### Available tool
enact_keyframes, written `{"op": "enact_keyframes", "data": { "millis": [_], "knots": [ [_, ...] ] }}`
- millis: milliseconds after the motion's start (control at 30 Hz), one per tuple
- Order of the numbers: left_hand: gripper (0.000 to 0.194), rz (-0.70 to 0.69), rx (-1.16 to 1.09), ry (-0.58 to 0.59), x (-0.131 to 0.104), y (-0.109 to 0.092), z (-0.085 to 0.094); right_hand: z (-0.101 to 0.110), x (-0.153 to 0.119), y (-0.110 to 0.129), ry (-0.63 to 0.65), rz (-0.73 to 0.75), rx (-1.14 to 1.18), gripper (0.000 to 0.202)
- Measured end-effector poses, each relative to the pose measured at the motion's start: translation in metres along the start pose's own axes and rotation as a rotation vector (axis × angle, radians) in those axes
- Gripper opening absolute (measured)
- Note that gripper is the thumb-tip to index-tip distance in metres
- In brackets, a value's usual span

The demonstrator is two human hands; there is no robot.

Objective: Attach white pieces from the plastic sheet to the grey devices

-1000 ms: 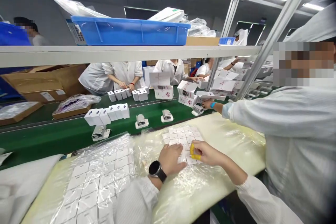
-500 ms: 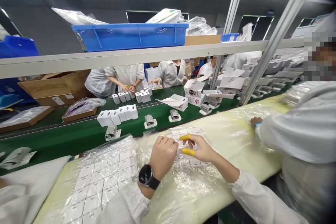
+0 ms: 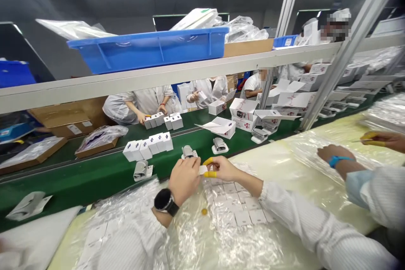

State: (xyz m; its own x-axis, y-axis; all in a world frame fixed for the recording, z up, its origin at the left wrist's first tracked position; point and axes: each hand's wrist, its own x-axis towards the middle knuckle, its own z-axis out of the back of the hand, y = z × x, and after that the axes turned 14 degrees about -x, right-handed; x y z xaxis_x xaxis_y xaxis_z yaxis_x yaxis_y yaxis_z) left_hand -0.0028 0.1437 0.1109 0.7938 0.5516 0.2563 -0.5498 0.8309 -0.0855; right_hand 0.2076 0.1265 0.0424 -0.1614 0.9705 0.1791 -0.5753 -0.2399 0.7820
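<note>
My left hand point(image 3: 185, 179), with a black watch point(image 3: 165, 201) on the wrist, is closed with curled fingers at one end of a small white piece point(image 3: 202, 170). From the other side my right hand point(image 3: 223, 169), with yellow finger cots on thumb and index, pinches the same piece. Its kind is too small to tell. Below the hands lie plastic-wrapped small white boxes point(image 3: 243, 218) in rows. A second wrapped batch point(image 3: 96, 236) is partly covered by my left sleeve. A small orange-yellow spot point(image 3: 204, 211) shows on the plastic.
Beyond the yellowish work surface point(image 3: 272, 156) runs a green conveyor point(image 3: 104, 173) carrying white boxes point(image 3: 148, 145) and rolled grey cuffs point(image 3: 219, 145). A blue bin point(image 3: 152, 50) stands on the shelf overhead. At right are a co-worker's hands point(image 3: 337, 154); other people work across the conveyor.
My hands have moved up and slightly left, towards the conveyor. My right thumb and index have closed, and a white piece now shows between my hands. The co-worker's second hand has come into view.
</note>
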Motion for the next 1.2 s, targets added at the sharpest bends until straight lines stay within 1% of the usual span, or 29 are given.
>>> {"op": "enact_keyframes", "data": {
  "millis": [67, 133, 200, 233, 300, 333, 367, 433, 533, 600, 733, 900, 1000, 1133, 1200],
  "knots": [
    [0.06, 0.127, -0.065, 0.031, 0.017, 0.028, -0.01, 0.005, 0.018, -0.021, -0.04, -0.017, -0.167, 0.042],
    [0.066, 0.233, -0.105, 0.108, 0.036, 0.06, -0.023, 0.011, 0.035, -0.043, -0.073, -0.021, -0.325, 0.04],
    [0.073, 0.287, -0.148, 0.192, 0.055, 0.088, -0.036, 0.017, 0.052, -0.063, -0.101, 0.002, -0.441, 0.039],
    [0.079, 0.302, -0.169, 0.228, 0.063, 0.1, -0.043, 0.02, 0.059, -0.072, -0.108, 0.02, -0.482, 0.038],
    [0.093, 0.313, -0.216, 0.28, 0.077, 0.117, -0.057, 0.023, 0.074, -0.085, -0.097, 0.043, -0.533, 0.038],
    [0.096, 0.305, -0.246, 0.292, 0.082, 0.123, -0.064, 0.023, 0.081, -0.09, -0.081, 0.049, -0.545, 0.038],
    [0.095, 0.294, -0.28, 0.294, 0.086, 0.127, -0.07, 0.023, 0.088, -0.094, -0.066, 0.053, -0.552, 0.037],
    [0.084, 0.259, -0.355, 0.267, 0.092, 0.131, -0.081, 0.021, 0.102, -0.101, -0.045, 0.062, -0.554, 0.035],
    [0.071, 0.203, -0.435, 0.191, 0.095, 0.131, -0.09, 0.017, 0.121, -0.111, 0.005, 0.12, -0.532, 0.032],
    [0.07, 0.185, -0.463, 0.162, 0.096, 0.131, -0.093, 0.016, 0.131, -0.118, 0.047, 0.176, -0.515, 0.033],
    [0.07, 0.198, -0.514, 0.164, 0.1, 0.13, -0.096, 0.021, 0.142, -0.129, 0.091, 0.228, -0.503, 0.032],
    [0.072, 0.17, -0.59, 0.142, 0.106, 0.131, -0.105, 0.03, 0.142, -0.137, 0.172, 0.206, -0.473, 0.028],
    [0.072, 0.189, -0.632, 0.148, 0.111, 0.13, -0.111, 0.031, 0.136, -0.143, 0.137, 0.167, -0.492, 0.029],
    [0.072, 0.203, -0.645, 0.134, 0.116, 0.125, -0.114, 0.032, 0.125, -0.153, 0.063, 0.193, -0.549, 0.026],
    [0.074, 0.2, -0.642, 0.125, 0.118, 0.122, -0.115, 0.032, 0.122, -0.157, 0.035, 0.187, -0.516, 0.026]
  ]
}}
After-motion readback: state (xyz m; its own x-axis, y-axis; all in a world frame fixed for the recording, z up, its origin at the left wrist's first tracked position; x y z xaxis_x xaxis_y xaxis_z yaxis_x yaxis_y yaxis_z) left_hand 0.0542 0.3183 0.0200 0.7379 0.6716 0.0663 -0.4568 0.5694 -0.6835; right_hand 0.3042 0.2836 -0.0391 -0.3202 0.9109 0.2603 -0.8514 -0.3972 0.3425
